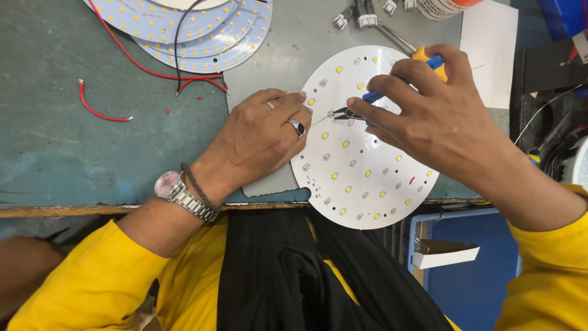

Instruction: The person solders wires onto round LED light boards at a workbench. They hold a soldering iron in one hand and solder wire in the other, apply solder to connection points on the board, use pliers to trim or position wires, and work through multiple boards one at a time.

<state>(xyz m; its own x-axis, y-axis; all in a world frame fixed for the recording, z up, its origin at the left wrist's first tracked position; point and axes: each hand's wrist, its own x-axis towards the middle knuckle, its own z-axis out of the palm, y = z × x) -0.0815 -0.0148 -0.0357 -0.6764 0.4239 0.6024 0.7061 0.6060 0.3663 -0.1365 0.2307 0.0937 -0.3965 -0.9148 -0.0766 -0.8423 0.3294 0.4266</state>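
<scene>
Firmly pressing round white LED board flat with left hand, fingers curled, steadying it; right hand closed around blue-handled pliers, tips at board centre.

The scene is being viewed by a single camera worn on the head, so no second view is being offered and no overlap is being shared. The bench is being looked down on steeply, almost from straight above, from close range. The lens is being faced forward and downward, away from the body, so the far side of the bench is being placed at the top of the frame and the near edge, with the yellow sleeves, at the bottom. The round white board is being held near the centre.
</scene>
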